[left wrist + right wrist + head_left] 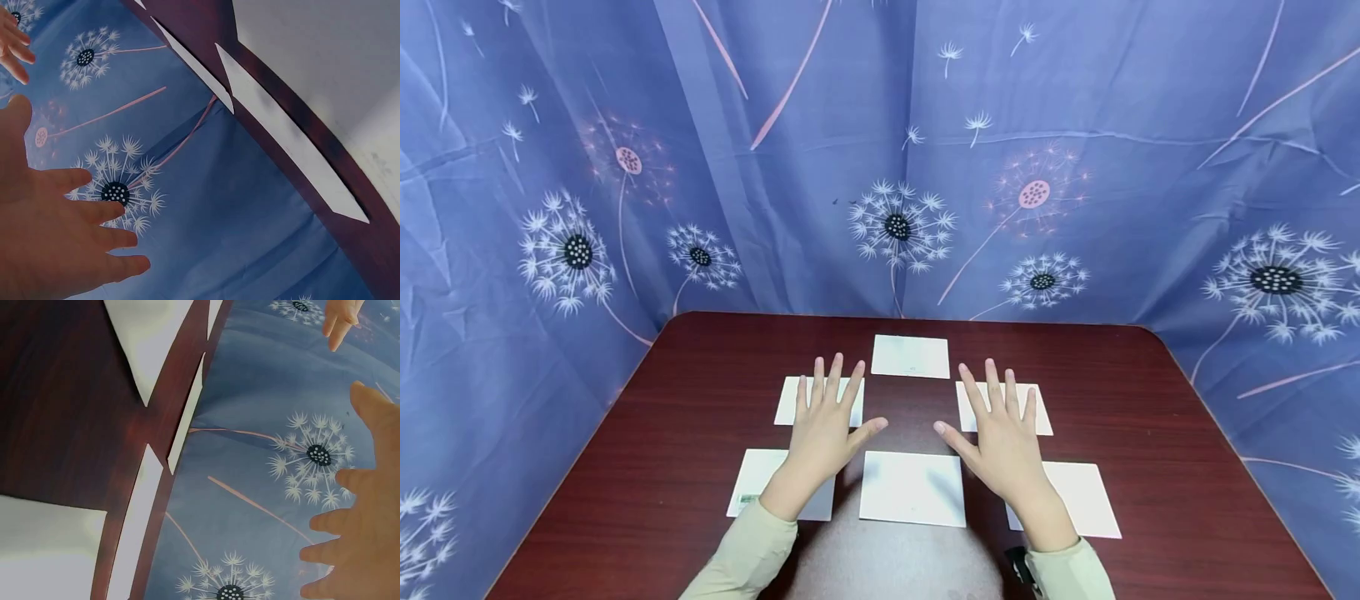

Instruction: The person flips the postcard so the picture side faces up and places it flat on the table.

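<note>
Pale green fabric sleeves (pixel 745 542) are found nearest the camera, one on each side of the white, flat, rectangular front centre card (pixel 912 487). To the left of that card and slightly beyond it, the left hand (pixel 822 436) is held palm down; to its right, the right hand (pixel 1003 442) is held likewise. Fingers of both hands are straight and spread, with thumbs turned inward; both are seen raised above the dark red wood-grain table (pixel 647 483) in the wrist views.

The front centre card is laid with its long axis left to right. Five similar white cards are arranged about it: the front left card (pixel 756 475) and front right card (pixel 1086 500) beside it, partly hidden by hand and wrist; the middle left card (pixel 786 404) and middle right card (pixel 967 412) beyond it to either side, overlapped in view by fingers; and the far card (pixel 910 354) directly beyond it, its long axis also left to right.

Edges of neighbouring cards are separated by strips of wood. Broader wood is left outward of both flanks; a narrow margin is noted behind the far card, where a blue dandelion-print curtain (pixel 790 208) is hung.
</note>
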The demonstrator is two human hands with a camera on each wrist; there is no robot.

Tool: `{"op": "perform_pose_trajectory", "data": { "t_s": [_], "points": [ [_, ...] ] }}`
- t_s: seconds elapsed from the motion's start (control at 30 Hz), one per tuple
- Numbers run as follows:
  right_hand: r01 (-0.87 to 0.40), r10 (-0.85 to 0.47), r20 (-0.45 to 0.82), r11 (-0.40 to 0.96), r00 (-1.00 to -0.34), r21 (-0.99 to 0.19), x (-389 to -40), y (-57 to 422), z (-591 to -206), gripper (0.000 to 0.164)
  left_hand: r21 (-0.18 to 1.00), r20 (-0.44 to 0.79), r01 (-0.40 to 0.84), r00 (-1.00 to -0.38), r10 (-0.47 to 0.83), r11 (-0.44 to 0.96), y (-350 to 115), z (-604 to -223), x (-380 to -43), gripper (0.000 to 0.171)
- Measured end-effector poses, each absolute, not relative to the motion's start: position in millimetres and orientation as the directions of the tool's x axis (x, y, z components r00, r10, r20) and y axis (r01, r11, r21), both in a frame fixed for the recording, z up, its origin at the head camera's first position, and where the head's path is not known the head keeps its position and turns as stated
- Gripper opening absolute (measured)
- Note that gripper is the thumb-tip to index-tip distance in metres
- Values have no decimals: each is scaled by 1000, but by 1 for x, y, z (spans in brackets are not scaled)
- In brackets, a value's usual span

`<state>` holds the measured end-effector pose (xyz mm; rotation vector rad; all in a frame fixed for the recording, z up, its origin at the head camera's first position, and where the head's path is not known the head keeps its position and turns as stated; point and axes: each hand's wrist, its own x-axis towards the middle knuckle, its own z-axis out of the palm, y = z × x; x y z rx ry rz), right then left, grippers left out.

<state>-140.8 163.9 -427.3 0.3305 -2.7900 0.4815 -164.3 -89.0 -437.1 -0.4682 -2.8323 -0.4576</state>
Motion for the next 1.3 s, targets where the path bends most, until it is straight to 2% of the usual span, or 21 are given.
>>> {"op": "perform_pose_trajectory", "data": {
  "t_s": [0.53, 0.73, 1.3],
  "points": [
    [-337, -217, 344, 876, -914, -344, -140, 155, -424, 80, 269, 382, 422, -872, 306, 866, -94, -430, -162, 68],
    [-371, -234, 364, 851, -901, -371, -138, 150, -423, 78, 310, 429, 451, -852, 300, 837, -96, -429, -160, 62],
    [-450, -294, 371, 762, -881, -465, -137, 130, -416, 73, 398, 439, 444, -861, 258, 803, -107, -421, -156, 55]
  ]
}}
